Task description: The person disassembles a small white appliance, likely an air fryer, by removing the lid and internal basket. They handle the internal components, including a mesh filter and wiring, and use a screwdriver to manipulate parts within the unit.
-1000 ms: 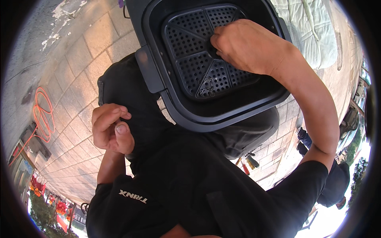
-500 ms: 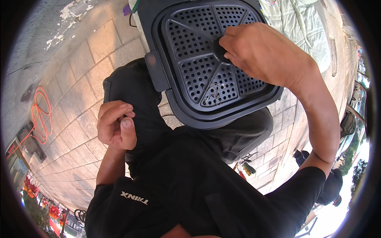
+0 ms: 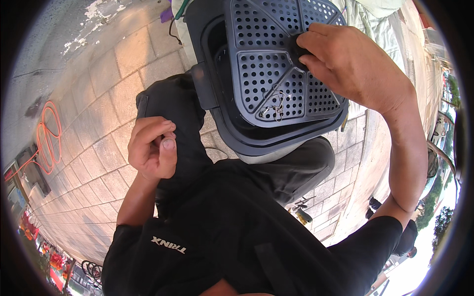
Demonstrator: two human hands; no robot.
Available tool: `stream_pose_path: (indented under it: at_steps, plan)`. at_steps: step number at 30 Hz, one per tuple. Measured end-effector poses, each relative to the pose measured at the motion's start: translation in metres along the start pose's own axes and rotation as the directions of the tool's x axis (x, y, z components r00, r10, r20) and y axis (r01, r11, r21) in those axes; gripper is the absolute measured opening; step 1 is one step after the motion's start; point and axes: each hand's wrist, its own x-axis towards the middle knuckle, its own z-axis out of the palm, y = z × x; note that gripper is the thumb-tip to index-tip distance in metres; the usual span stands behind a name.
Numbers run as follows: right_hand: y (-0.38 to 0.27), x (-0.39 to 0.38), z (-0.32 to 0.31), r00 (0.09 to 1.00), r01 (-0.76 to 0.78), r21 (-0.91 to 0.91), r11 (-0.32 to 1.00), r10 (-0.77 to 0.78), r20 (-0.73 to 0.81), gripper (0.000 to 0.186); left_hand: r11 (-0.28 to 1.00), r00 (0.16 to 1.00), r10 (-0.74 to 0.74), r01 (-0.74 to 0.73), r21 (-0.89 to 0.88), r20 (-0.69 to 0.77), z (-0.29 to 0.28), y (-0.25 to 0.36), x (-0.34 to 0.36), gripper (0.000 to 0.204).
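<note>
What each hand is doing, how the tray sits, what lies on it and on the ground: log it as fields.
Right hand: pinching the knob
Left hand: curled, beside the left leg; nothing seen in it
Tray: perforated, askew over the basket; contact unclear
On tray: wire bits
Ground: orange cord, tools

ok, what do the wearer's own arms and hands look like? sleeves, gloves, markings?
Left hand and right hand are ungloved, with no ring or watch showing. Both forearms are bare below short black sleeves. The black shirt has white lettering on its left side.
</note>
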Motion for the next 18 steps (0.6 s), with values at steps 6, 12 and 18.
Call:
stream_pose_path:
  at_steps: [6, 12, 18]
  plan:
    - [0.009, -0.018, -0.024, 0.972, -0.231, 0.134, 0.964, 0.223, 0.071, 0.010, 0.998, 0.998, -0.022, 0.018, -0.057, -0.061, 0.003, 0.003, 0.003, 0.023]
    - [0.015, -0.038, -0.027, 0.938, -0.343, 0.172, 0.923, 0.327, 0.114, 0.012, 0.999, 0.998, -0.017, 0.015, -0.048, -0.057, 0.001, 0.003, 0.004, 0.023]
    - [0.021, -0.055, -0.031, 0.892, -0.449, 0.195, 0.872, 0.424, 0.158, 0.013, 0.999, 0.999, -0.013, 0.011, -0.049, -0.039, 0.002, 0.001, 0.004, 0.024]
